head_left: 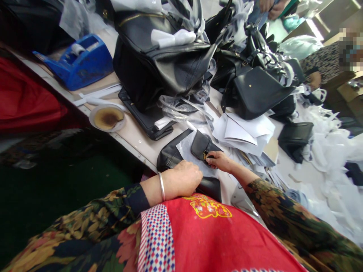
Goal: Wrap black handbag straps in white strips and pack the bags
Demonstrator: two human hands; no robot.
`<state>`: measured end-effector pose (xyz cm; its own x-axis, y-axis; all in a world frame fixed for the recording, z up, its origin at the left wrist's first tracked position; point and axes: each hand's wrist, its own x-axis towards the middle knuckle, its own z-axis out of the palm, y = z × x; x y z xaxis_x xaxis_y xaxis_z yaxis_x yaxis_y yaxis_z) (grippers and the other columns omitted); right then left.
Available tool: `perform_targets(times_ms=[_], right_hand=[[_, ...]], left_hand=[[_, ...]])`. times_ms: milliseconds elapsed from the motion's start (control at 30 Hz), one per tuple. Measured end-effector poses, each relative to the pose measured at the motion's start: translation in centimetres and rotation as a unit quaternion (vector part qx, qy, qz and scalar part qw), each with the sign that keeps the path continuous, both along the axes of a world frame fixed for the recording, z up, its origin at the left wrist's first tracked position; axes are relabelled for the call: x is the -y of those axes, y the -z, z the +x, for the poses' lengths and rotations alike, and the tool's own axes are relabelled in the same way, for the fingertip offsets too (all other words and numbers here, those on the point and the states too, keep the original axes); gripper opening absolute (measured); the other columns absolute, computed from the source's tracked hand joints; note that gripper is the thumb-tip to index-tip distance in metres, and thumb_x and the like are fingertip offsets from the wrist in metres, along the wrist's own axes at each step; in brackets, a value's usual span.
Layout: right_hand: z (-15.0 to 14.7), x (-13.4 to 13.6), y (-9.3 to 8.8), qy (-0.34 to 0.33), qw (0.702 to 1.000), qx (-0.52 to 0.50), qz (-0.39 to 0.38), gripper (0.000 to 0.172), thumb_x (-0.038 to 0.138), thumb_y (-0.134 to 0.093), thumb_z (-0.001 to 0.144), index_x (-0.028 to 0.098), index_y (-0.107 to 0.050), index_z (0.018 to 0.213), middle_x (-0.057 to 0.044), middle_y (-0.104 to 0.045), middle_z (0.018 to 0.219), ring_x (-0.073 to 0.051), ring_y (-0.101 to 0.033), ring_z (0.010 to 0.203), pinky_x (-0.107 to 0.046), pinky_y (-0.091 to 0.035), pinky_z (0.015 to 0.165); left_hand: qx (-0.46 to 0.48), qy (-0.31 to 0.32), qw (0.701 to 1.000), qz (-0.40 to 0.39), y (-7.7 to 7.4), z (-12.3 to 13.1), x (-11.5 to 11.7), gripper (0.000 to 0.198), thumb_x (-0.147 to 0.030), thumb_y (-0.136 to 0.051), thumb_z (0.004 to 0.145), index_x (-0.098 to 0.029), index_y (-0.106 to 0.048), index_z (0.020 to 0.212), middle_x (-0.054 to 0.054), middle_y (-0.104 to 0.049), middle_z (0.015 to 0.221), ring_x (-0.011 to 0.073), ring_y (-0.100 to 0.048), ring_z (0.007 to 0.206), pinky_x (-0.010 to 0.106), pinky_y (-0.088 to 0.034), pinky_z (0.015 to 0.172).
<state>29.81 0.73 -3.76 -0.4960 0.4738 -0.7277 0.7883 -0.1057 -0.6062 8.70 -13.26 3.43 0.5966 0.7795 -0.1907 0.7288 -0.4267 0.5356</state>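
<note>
On the table in front of me lies a black leather handbag point(169, 154), flat, with a sheet of translucent wrapping point(184, 145) over part of it. A small black flap with a gold clasp point(200, 145) rests on the wrapping. Thumb and fingers of my right hand point(219, 160) pinch the flap's edge at the gold clasp. My left hand point(183, 179), with a silver bangle at the wrist, is closed over the near part of the bag. Its fingertips are turned away, so what they grip is hidden.
Large black bags point(176, 64) crowd the table's back. A blue tape dispenser point(82, 60) and a round tub of brown stuff point(107, 118) stand along the left edge. White papers point(244, 132) lie to the right. Another person's hands point(273, 8) show at the top.
</note>
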Motion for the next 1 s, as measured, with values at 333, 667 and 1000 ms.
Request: perform_targets(times_ms=[333, 667, 1000], right_hand=[[-0.9, 0.5, 0.1, -0.089, 0.992, 0.058, 0.068, 0.016, 0.03, -0.055, 0.086, 0.017, -0.059, 0.076, 0.0, -0.057, 0.059, -0.013, -0.052, 0.051, -0.024, -0.043, 0.05], [-3.6, 2.3, -0.3, -0.249, 0.934, 0.145, 0.211, 0.019, 0.021, -0.055, 0.094, 0.015, -0.072, 0.096, -0.014, -0.075, 0.101, -0.025, -0.069, 0.095, -0.03, -0.047, 0.081], [-5.7, 2.9, 0.9, -0.324, 0.895, 0.21, 0.225, 0.023, 0.013, -0.051, 0.094, 0.015, -0.074, 0.099, -0.02, -0.075, 0.103, -0.031, -0.072, 0.092, -0.035, -0.051, 0.078]], left_hand=[[0.005, 0.009, 1.0, -0.002, 0.4, 0.1, 0.1, 0.024, -0.03, -0.066, 0.083, -0.01, -0.072, 0.096, 0.016, -0.074, 0.094, 0.0321, -0.071, 0.087, 0.042, -0.056, 0.074], [0.05, -0.044, 0.996, 0.051, 2.1, -4.2, -6.4, 0.041, -0.046, -0.053, 0.097, -0.017, -0.069, 0.121, 0.015, -0.066, 0.13, 0.0312, -0.056, 0.126, 0.045, -0.043, 0.106], [-0.025, -0.083, 0.996, 0.036, 10.4, -7.0, -7.4, 0.081, -0.055, -0.07, 0.082, -0.033, -0.038, 0.153, 0.013, -0.015, 0.168, 0.0437, -0.022, 0.149, 0.065, -0.013, 0.117]])
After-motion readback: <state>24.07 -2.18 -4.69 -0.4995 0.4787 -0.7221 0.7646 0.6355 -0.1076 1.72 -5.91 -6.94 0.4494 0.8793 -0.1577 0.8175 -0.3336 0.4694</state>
